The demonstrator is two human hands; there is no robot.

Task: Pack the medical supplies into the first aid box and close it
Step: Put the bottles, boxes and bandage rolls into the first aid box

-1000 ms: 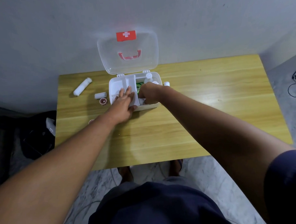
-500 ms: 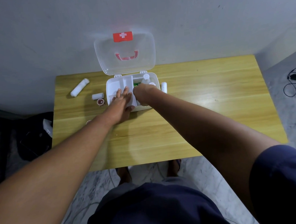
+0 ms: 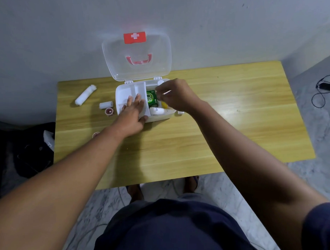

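Observation:
The white first aid box (image 3: 168, 115) stands at the back middle of the table, its clear lid (image 3: 138, 69) open and upright against the wall. My left hand (image 3: 134, 112) lies flat, fingers spread, on the white inner tray (image 3: 129, 90) over the box's left half, thumb at the front edge. My right hand (image 3: 175, 97) hovers over the right half with fingertips pinched together; I cannot tell if they hold anything. Below it lie a green packet (image 3: 151, 98), a white tube (image 3: 157, 111) and a yellow item (image 3: 164, 105).
Left of the box on the wooden table (image 3: 216, 123) lie a long white bandage roll (image 3: 85, 95), a short roll (image 3: 106, 105) and a small red jar (image 3: 109, 111). A small white item (image 3: 180, 112) sits at the box's right corner. A dark bag (image 3: 30, 148) is on the floor at the left.
My right hand has lifted out of the box's right half and moved back and right, uncovering the green packet and tube. My left hand stays flat on the tray.

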